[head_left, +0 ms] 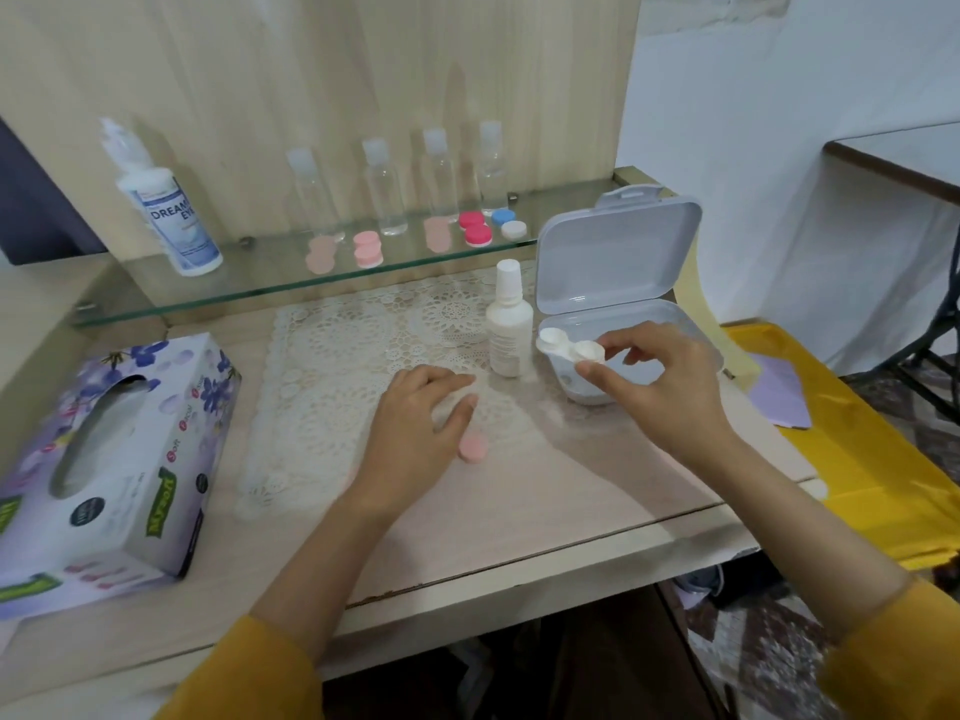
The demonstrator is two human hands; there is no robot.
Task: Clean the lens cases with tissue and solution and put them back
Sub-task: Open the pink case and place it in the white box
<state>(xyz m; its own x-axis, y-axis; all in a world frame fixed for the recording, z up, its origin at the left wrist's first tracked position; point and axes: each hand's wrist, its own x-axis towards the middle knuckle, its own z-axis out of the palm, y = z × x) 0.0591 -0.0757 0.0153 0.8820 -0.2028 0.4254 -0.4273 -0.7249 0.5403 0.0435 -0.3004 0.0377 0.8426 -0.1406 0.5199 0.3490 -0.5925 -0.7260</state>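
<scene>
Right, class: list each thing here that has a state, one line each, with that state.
Storage box: lid open.
White lens case: pinched by right hand.
Small white bottle: upright, capped.
Large solution bottle: upright, capped.
Tissue box: top opened.
Left hand: open, on the mat.

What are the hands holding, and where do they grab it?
The right hand pinches the white lens case by one end cup. The left hand holds nothing, resting open on the lace mat.

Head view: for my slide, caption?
Right hand holds white twin-cup lens case over open pale box; left hand on lace mat.
</scene>
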